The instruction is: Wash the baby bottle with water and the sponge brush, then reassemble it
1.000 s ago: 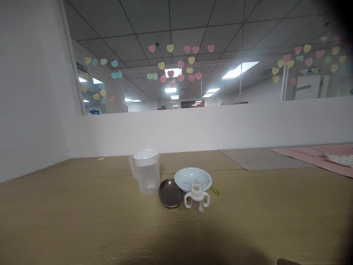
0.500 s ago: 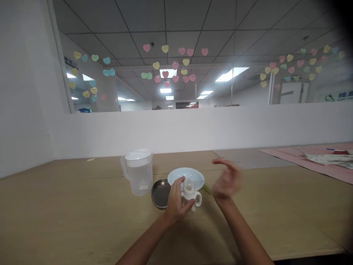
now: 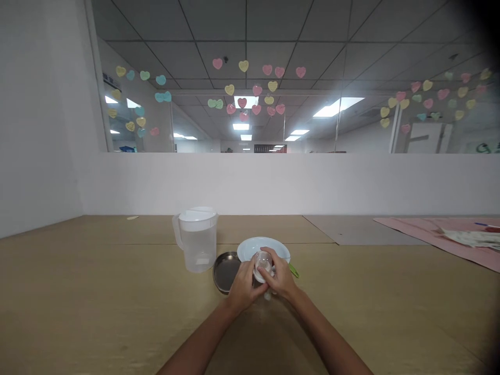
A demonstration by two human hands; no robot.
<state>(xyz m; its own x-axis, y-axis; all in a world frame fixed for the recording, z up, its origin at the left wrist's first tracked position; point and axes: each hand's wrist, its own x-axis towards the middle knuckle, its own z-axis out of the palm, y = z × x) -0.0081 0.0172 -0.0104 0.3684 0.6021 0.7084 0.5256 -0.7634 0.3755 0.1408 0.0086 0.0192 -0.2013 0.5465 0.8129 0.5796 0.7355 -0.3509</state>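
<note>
Both hands are closed around a white baby bottle (image 3: pixel 263 260) with a clear domed cap, which leans so that its top faces me. My left hand (image 3: pixel 242 288) grips its left side. My right hand (image 3: pixel 282 277) wraps the upper part from the right, thumb across the front. The handles and most of the body are hidden by the fingers. Just behind stands a pale blue bowl (image 3: pixel 247 245). A dark round metal dish (image 3: pixel 225 274) lies left of my left hand.
A clear plastic pitcher (image 3: pixel 199 247) with a white lid stands to the left. A green handle (image 3: pixel 294 271) sticks out right of the bowl. Pink cloth (image 3: pixel 410 229) with other items lies far right. A white wall (image 3: pixel 234 182) rises behind the table.
My right hand has come in from the right and taken hold of the baby bottle's upper part. The bottle has tilted toward me. My left hand still holds it.
</note>
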